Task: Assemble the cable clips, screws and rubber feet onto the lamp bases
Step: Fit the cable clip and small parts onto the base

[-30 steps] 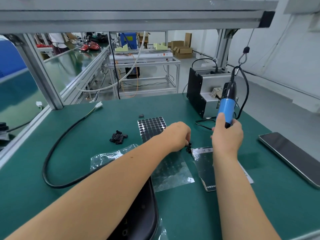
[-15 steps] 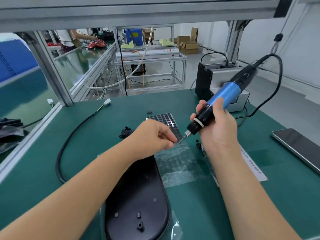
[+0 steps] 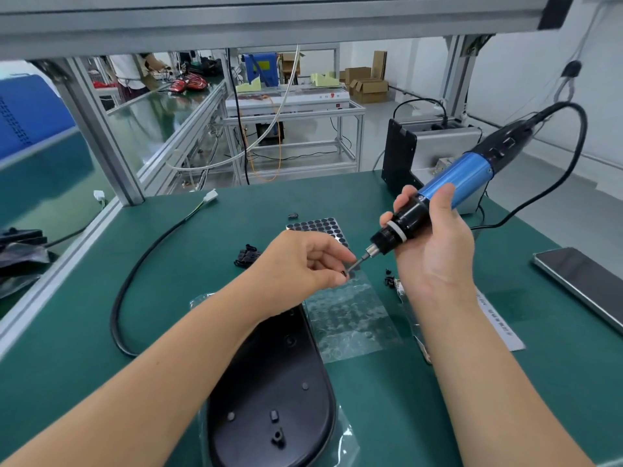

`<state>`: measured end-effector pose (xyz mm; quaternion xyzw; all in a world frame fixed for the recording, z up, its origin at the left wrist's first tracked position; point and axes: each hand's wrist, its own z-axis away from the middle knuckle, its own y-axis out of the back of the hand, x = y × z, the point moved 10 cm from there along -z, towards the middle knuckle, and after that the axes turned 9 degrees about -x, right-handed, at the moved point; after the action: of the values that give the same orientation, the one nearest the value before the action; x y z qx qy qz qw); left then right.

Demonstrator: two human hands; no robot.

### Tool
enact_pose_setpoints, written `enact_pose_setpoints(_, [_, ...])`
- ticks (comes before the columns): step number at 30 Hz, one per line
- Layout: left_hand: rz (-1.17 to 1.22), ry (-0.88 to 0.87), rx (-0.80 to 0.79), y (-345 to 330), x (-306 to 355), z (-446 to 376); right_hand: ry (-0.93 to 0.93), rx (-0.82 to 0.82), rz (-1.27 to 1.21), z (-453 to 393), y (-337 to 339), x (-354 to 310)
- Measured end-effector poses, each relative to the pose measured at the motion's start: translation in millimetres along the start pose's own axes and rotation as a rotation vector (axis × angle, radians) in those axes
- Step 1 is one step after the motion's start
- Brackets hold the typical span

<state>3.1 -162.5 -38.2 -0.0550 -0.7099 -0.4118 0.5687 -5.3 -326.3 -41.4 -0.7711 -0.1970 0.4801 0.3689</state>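
Screw being set onto driver bit above the table (image 3: 101, 332).

Green table runs to an aluminium rail on the left and is framed by posts behind; bare mat lies at near right. Lamp base (image 3: 269, 399), black, oval, underside up, lies at the near edge on a clear bag (image 3: 347, 429), partly under the left forearm. Cable (image 3: 135, 264) loops at left. Phone (image 3: 580, 284) lies by the right edge. Foot sheet (image 3: 317, 225) lies mid-table, clear film (image 3: 350, 318) below it. Clips (image 3: 247, 257) lie left of the sheet; loose screws (image 3: 389, 281) by the right wrist. Right hand (image 3: 435, 251) grip wraps the blue driver (image 3: 451, 187), tilted, bit down-left. Left hand (image 3: 303, 264) grip pinches a small dark screw (image 3: 344, 273) at the bit tip.
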Motion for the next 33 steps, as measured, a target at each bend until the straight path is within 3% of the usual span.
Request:
enact_pose_setpoints(13, [-0.074, -0.009, 0.118, -1.3, -5.3, 7.5, -0.016, 0.002, 0.04, 0.8, 2.2, 5.1])
enact_pose_setpoints(16, [-0.264, -0.063, 0.197, -3.1, 2.2, 13.5, -0.031, 0.018, 0.078, 2.2, 4.1, 7.4])
enact_pose_setpoints(19, [-0.459, -0.124, 0.163, -16.3, 11.6, 17.8, -0.027, 0.002, 0.085, 3.8, -1.4, 10.3])
enact_pose_setpoints(26, [0.088, 0.007, 0.103, -9.5, -8.7, 26.8, -0.05, -0.09, -0.027, 7.3, -19.3, 13.1])
enact_pose_setpoints(33, [-0.021, -0.04, 0.168, 0.1, 2.8, 39.7, -0.022, -0.187, -0.03, 11.8, -34.4, 10.2])
